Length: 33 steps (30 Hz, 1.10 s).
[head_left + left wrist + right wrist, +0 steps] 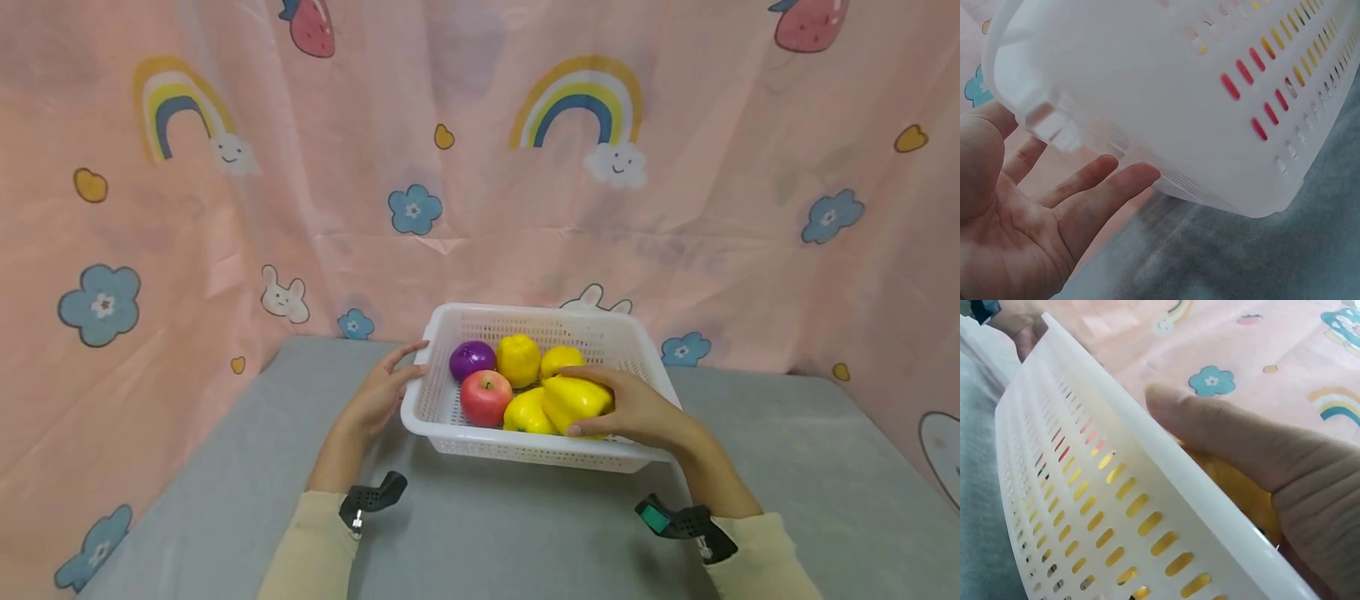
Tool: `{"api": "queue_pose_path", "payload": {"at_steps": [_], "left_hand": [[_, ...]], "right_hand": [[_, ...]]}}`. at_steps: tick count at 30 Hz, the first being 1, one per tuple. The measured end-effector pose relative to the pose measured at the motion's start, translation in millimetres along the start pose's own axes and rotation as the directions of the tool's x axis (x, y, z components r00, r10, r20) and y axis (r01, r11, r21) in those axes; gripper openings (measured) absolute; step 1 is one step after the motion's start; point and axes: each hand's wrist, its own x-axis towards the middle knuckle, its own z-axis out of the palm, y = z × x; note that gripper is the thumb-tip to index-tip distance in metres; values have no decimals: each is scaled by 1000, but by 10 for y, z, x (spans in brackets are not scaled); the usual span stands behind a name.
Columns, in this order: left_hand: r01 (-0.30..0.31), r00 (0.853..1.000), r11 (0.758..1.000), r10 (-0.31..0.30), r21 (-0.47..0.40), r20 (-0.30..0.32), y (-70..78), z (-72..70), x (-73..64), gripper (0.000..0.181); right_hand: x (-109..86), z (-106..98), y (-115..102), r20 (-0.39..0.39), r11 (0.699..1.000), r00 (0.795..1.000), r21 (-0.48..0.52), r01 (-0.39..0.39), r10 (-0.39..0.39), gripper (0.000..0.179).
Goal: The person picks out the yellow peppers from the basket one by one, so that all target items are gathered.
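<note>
A white plastic basket (525, 446) with slotted sides holds several glossy fruits. My right hand (633, 408) reaches over its right side and grips a ridged yellow fruit (573, 400), thumb on the near side and fingers across the top. Beside that lies a lobed yellow fruit (527, 412). A red apple (486, 397) and a round purple fruit (472, 361) sit at the left. Two more yellow pieces are behind, one rounded (518, 360), the other (561, 361) partly behind my right fingers. My left hand (1029, 212) touches the basket's left end with extended, spread fingers.
The basket rests on a grey-covered table (480, 533) near its back edge. Behind hangs a pink curtain (480, 167) printed with rainbows and flowers. Each wrist wears a black strap device, on the left (371, 497) and right (686, 525).
</note>
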Motion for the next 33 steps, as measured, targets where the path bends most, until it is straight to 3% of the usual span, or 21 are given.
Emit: {"api": "queue_pose_path", "payload": {"at_steps": [6, 12, 20, 33], "left_hand": [[-2, 1000, 1000, 2, 17, 0, 39, -2, 2, 54], [-10, 1000, 1000, 10, 13, 10, 60, -8, 9, 55], [-3, 1000, 1000, 3, 31, -3, 27, -11, 1, 54], [-1, 1000, 1000, 1, 19, -6, 25, 2, -4, 53]], "right_hand": [[1, 10, -8, 0, 1000, 1000, -9, 12, -12, 81], [30, -16, -20, -81, 1000, 997, 23, 10, -8, 87], [37, -46, 5, -190, 993, 981, 101, 61, -41, 77], [-5, -75, 38, -297, 993, 953, 78, 88, -61, 72]]}}
